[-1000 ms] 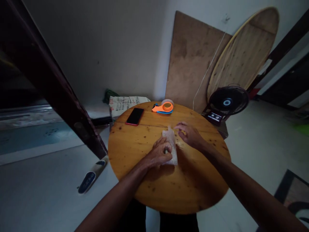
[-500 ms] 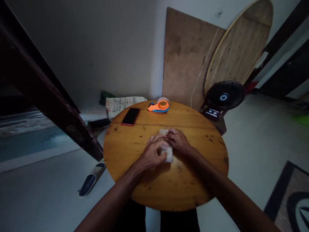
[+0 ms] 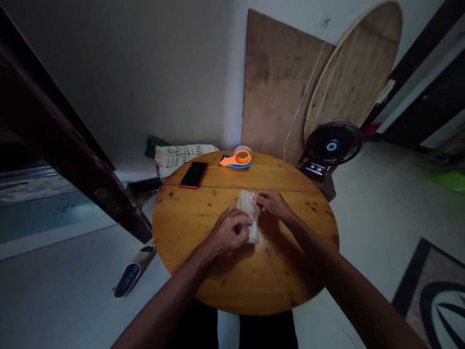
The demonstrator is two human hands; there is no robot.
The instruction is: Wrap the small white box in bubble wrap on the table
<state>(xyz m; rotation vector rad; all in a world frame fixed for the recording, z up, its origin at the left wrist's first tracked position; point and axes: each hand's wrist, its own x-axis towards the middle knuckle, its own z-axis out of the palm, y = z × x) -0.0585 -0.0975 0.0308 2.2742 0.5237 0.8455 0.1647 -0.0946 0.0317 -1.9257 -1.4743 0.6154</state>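
A pale, oblong bundle in what looks like bubble wrap (image 3: 247,206) lies on the round wooden table (image 3: 181,223), its long side running away from me. My left hand (image 3: 231,229) grips the near left part, fingers curled over it and thumb at its near end. At the far right edge, my right hand (image 3: 271,202) pinches the wrap with its fingertips. What is inside the bundle is hidden.
Toward the back of the table are a phone (image 3: 194,175) and an orange and blue tape dispenser (image 3: 238,159). Behind stand a brown board (image 3: 274,82) and a round wooden top (image 3: 358,68). A black fan (image 3: 332,145) is at the right.
My right hand has moved off the top of the bundle to its right edge, uncovering the upper surface. My left hand has drawn slightly back from the middle, still on the near left part.
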